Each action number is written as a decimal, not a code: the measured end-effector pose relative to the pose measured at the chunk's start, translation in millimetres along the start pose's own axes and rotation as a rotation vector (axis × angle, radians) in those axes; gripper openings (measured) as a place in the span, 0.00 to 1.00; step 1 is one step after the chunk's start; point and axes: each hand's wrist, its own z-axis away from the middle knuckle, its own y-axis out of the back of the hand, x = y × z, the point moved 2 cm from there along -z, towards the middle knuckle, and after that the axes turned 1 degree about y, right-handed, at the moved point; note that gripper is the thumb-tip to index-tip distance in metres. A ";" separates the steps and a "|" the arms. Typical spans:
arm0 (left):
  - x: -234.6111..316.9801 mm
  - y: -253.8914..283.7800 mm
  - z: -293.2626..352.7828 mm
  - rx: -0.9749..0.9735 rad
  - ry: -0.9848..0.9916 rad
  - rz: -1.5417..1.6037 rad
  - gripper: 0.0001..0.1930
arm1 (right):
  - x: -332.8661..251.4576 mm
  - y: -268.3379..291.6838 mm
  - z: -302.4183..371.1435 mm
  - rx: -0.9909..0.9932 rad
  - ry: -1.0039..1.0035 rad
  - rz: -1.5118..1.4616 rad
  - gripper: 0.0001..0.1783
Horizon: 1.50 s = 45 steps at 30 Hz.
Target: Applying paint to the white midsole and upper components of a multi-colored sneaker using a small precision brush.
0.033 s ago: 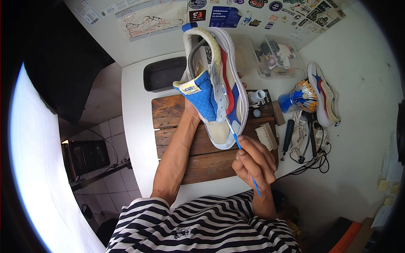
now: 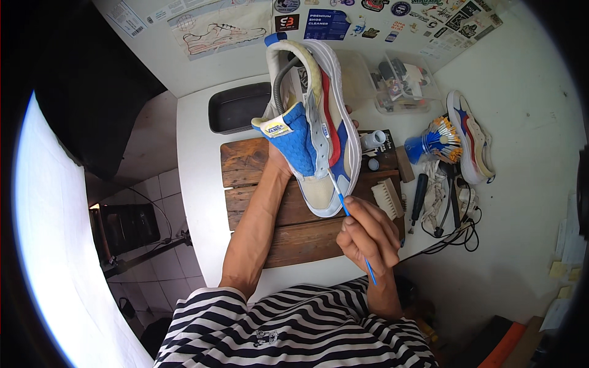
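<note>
A sneaker point(image 2: 299, 147) with a blue tongue, a red stripe and a white sole is held up over the wooden board, toe toward me. My left hand point(image 2: 280, 161) grips it from below; the shoe hides most of the fingers, though some fingertips show past the far side. Pinched in my right hand point(image 2: 371, 238) is a thin blue paintbrush point(image 2: 342, 201). Its tip meets the upper near the lowest eyelets, between the toe and the red stripe. A bent grey flexible tube runs inside the shoe opening.
Under the shoe lies a slatted wooden board point(image 2: 245, 156), with a black tray point(image 2: 236, 109) behind it. To the right are an open small bottle point(image 2: 374, 140), a scrub brush point(image 2: 387, 199), a container of paintbrushes point(image 2: 438, 144), a second sneaker point(image 2: 470, 138), cables point(image 2: 472, 236) and a clear box point(image 2: 402, 109).
</note>
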 end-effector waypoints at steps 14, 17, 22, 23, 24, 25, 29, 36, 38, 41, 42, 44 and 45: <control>-0.1 -6.5 1.8 -0.050 -0.002 0.023 0.43 | -0.8 -5.7 2.7 -0.043 0.071 0.046 0.20; 0.4 0.1 0.2 -0.022 -0.002 -0.009 0.43 | -5.4 -5.4 7.3 -0.092 0.083 0.031 0.20; 1.3 -1.6 1.9 -0.031 0.026 -0.041 0.42 | -7.0 -5.7 7.2 -0.051 0.085 0.045 0.19; 1.8 4.6 2.4 -0.032 0.024 -0.043 0.42 | -6.2 -5.8 6.6 -0.018 0.093 0.057 0.18; 1.7 16.4 2.5 -0.018 0.027 -0.029 0.42 | -5.8 -6.4 6.7 -0.017 0.094 0.055 0.18; 1.5 15.1 0.2 -0.006 0.034 -0.012 0.42 | -3.8 -7.2 7.7 -0.025 0.093 0.061 0.18; -1.0 3.7 -0.2 0.004 0.032 -0.022 0.41 | -8.4 -7.1 10.2 -0.079 0.087 0.051 0.18; 2.5 14.6 1.9 0.028 0.045 -0.020 0.41 | -7.3 -7.8 7.3 -0.062 0.099 0.073 0.18; -0.5 4.6 -1.1 0.004 0.091 0.035 0.41 | -9.4 -6.9 8.9 -0.075 0.095 0.057 0.18; -1.6 -5.2 1.4 -0.013 0.023 0.021 0.44 | -7.7 -5.6 5.5 -0.052 0.093 0.032 0.19; -2.3 -0.8 2.7 -0.010 0.036 0.025 0.45 | -5.9 -5.2 3.2 -0.015 0.094 0.028 0.19; -0.9 0.1 3.8 -0.008 0.048 0.026 0.45 | -2.6 -7.0 -2.3 -0.004 0.094 0.028 0.19; -0.3 0.4 5.2 0.003 0.027 0.011 0.45 | -1.2 -8.0 -4.4 0.005 0.093 0.029 0.19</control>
